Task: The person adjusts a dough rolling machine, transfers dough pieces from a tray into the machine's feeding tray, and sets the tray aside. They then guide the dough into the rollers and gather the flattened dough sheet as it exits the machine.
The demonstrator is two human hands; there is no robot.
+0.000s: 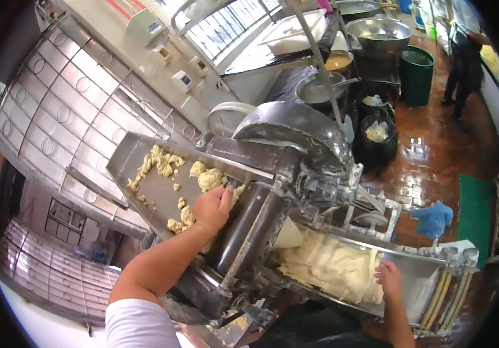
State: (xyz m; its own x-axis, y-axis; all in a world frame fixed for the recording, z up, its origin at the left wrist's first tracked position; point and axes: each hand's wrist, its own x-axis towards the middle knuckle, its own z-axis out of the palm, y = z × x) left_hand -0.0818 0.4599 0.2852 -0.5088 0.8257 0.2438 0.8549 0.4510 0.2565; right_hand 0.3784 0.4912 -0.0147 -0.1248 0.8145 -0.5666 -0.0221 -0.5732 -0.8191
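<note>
My left hand (pixel 213 210) is at the feed side of a dough roller machine, beside its dark metal roller (pixel 243 223). Its fingers are curled on crumbly dough (pixel 208 177), partly hidden behind the hand, with the thumb up. More dough lumps (pixel 159 162) lie scattered on the sloping metal tray (pixel 145 145). On the other side of the rollers, a pale folded dough sheet (pixel 330 264) rests in the lower metal tray (pixel 414 278). My right hand (pixel 388 277) is at the sheet's right edge, fingers bent against it.
A curved metal guard (pixel 296 130) rises behind the rollers. Beyond stand a large metal bowl (pixel 379 32), a green bin (pixel 416 75) and black bags (pixel 377 139) on a wet-looking tiled floor. A blue plastic bag (pixel 433 219) hangs near the lower tray. Another person (pixel 464 64) stands far right.
</note>
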